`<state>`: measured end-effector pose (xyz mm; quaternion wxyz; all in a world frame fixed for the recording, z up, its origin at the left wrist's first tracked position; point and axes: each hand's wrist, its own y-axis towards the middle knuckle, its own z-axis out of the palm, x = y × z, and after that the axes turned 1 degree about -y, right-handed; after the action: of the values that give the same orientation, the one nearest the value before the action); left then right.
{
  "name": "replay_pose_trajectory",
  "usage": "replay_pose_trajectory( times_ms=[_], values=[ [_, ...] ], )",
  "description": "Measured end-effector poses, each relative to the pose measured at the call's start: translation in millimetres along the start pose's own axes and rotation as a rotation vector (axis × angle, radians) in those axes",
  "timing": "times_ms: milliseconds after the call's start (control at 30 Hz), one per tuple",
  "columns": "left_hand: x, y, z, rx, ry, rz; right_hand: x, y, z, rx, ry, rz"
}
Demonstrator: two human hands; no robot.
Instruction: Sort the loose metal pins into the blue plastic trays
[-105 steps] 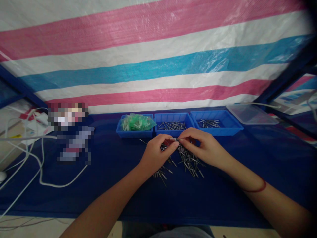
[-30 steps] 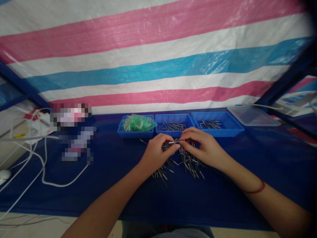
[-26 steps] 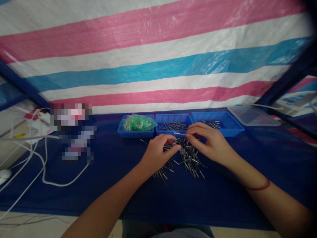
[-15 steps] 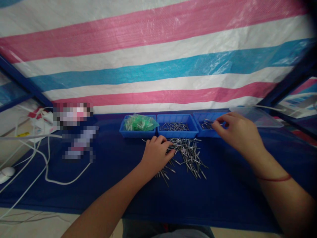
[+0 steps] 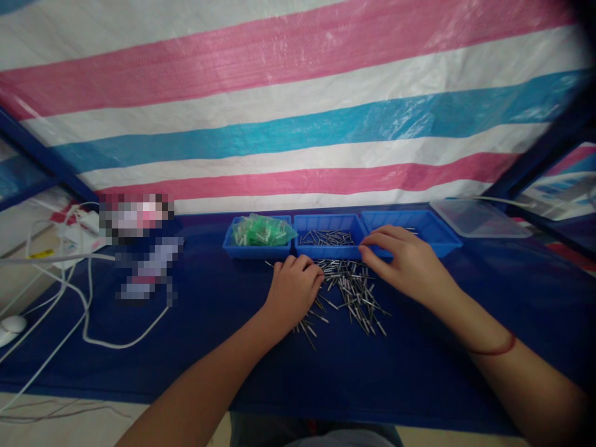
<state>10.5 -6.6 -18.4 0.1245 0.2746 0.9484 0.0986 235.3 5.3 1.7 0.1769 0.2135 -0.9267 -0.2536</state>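
Note:
A pile of silver blind rivets point(image 5: 361, 295) lies spread on the dark blue table. My left hand point(image 5: 294, 288) rests on the left side of this pile, its fingers curled and the thumb drawn in against them among the rivets; its fingertips are partly hidden. Above the pile's upper right edge hovers my right hand point(image 5: 405, 264), thumb and index finger slightly apart with nothing visible between them. Behind it, the right blue tray point(image 5: 444, 243) holds a few rivets. More rivets lie in the middle blue tray point(image 5: 328, 251).
The left blue tray point(image 5: 256, 251) holds a green plastic bag point(image 5: 263, 231) of small parts. A clear plastic lid point(image 5: 479, 218) lies at the right. White cables point(image 5: 121, 343) and a white mouse point(image 5: 12, 329) are at the left. A striped sheet point(image 5: 279, 143) hangs behind.
My right hand has moved left and slightly down from over the right tray to the pile's edge. My left thumb has closed in against its fingers; that hand has stayed in place.

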Motion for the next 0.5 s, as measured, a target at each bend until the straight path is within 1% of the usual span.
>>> replay_pose_trajectory(
  times_ms=[100,200,267,367,500],
  values=[
    [-1,1,0.7,0.002,0.025,-0.005,8,-1,1,0.030,0.065,-0.054],
    [-2,1,-1.6,-0.018,-0.008,-0.015,13,-2,3,0.055,0.116,-0.097],
    [-3,3,-5.0,-0.050,-0.084,-0.018,16,-3,6,0.088,0.137,-0.139],
    [-5,4,-10.4,-0.099,-0.264,-0.016,19,-4,11,0.146,0.146,-0.198],
    [-5,6,-11.1,-0.152,-0.470,-0.035,21,-4,16,0.188,0.212,-0.212]
  ],
)
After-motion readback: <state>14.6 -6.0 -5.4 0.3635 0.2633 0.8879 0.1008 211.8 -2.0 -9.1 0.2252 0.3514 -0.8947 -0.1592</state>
